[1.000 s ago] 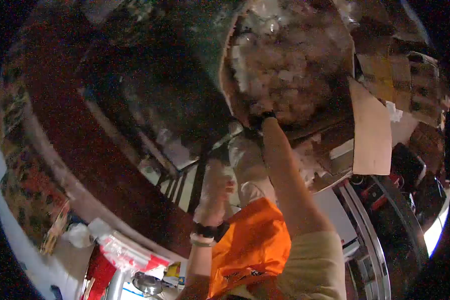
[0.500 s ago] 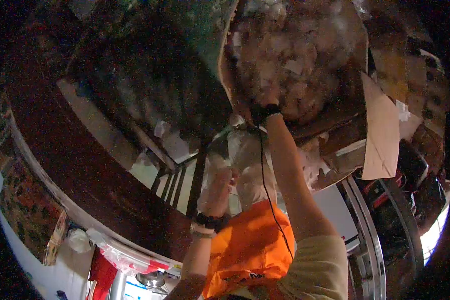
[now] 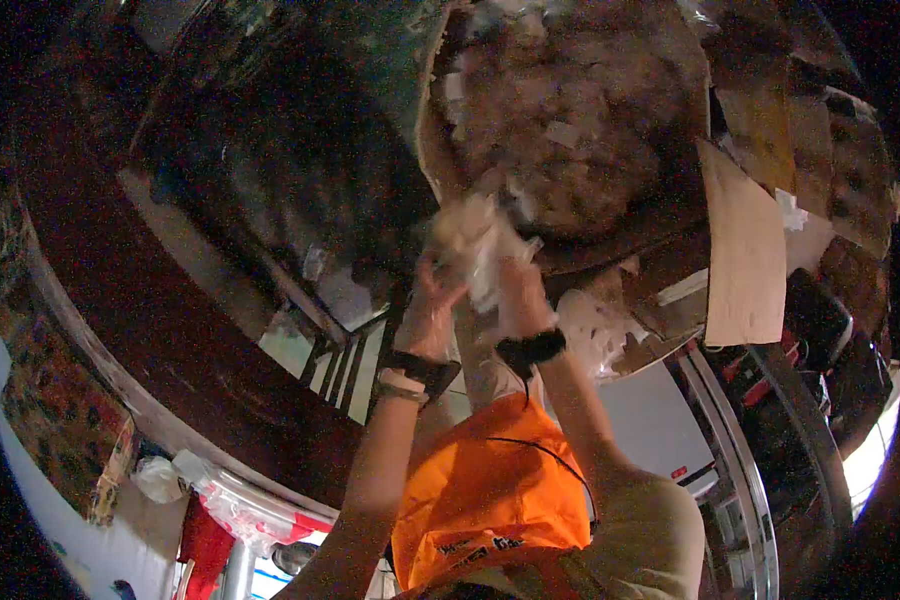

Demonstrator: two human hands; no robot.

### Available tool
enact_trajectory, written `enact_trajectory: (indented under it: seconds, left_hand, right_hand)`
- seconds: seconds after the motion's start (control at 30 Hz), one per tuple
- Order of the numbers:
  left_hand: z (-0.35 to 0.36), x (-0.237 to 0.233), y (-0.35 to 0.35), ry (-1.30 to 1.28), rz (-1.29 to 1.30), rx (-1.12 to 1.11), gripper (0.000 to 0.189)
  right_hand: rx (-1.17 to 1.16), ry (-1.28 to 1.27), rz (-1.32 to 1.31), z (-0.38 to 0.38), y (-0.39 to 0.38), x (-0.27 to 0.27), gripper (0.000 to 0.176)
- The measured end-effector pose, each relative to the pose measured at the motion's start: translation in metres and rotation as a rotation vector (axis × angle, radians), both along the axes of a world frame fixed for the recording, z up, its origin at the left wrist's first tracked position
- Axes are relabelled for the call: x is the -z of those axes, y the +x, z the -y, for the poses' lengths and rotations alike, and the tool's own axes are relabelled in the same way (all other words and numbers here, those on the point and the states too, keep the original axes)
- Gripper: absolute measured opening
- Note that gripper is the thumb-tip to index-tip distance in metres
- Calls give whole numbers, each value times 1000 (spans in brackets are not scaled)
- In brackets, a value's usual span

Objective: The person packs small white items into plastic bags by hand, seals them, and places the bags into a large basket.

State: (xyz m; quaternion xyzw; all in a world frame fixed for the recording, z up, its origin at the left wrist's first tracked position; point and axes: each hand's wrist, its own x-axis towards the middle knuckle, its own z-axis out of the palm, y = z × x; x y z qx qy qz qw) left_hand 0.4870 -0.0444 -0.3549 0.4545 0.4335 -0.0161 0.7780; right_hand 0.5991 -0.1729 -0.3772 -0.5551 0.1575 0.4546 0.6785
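Observation:
Near the middle of the view, my left hand point(image 3: 433, 305) and my right hand point(image 3: 520, 290) are close together at a pale, translucent plastic-like piece point(image 3: 485, 265). Both sets of fingers are curled on it, though motion blurs its upper part. Beyond the hands lies a large cardboard box point(image 3: 425, 130) filled with brownish, hard-to-identify pieces point(image 3: 590, 140). Dark bands circle both wrists, and a bright orange cloth point(image 3: 490, 490) covers the front of my body.
A cardboard flap point(image 3: 745, 250) hangs at the box's right. Metal rails point(image 3: 735, 470) stand at the lower right. A dark curved wooden edge point(image 3: 170, 350) runs along the left, with dark bars point(image 3: 345, 370) beside it. Clear plastic point(image 3: 235, 510) lies lower left.
My right hand has come back out of the box toward my left hand. My left hand has moved up, and the pale piece now shows between them. The view has shifted slightly.

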Motion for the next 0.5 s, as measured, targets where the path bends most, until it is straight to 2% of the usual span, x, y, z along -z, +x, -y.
enact_trajectory:
  seconds: [0.03,0.1,0.13,0.17,0.2,0.27,0.37,0.4,0.47,0.5]
  left_hand:
    - [4,10,-8,-79,80,-41,48]
    - [13,30,-25,-251,230,-118,47]
    - [-5,22,-32,-707,376,-254,46]
    - [-17,21,-44,-858,374,-392,48]
    - [-29,20,-55,-1002,370,-539,49]
    - [-40,28,-79,-651,83,-800,57]
    - [-65,-18,-59,-579,-58,-696,61]
    - [-67,-8,-73,-534,-81,-695,59]
    - [-66,-40,-69,-177,-117,-415,56]
    - [-64,-42,-69,-273,-160,-474,55]
  right_hand:
    - [-120,-104,67,34,-25,23,30]
    - [-704,-194,631,33,-4,-21,33]
    - [-999,-238,912,35,7,-36,34]
    - [-929,-40,622,40,26,-23,34]
    - [-970,-59,678,43,60,4,31]
    - [-1018,-143,750,45,123,40,32]
    - [-857,-422,906,27,185,61,37]
    - [-773,-506,982,17,205,79,38]
    - [-633,-668,1094,-1,243,131,42]
    - [-580,-749,1128,-14,257,154,44]
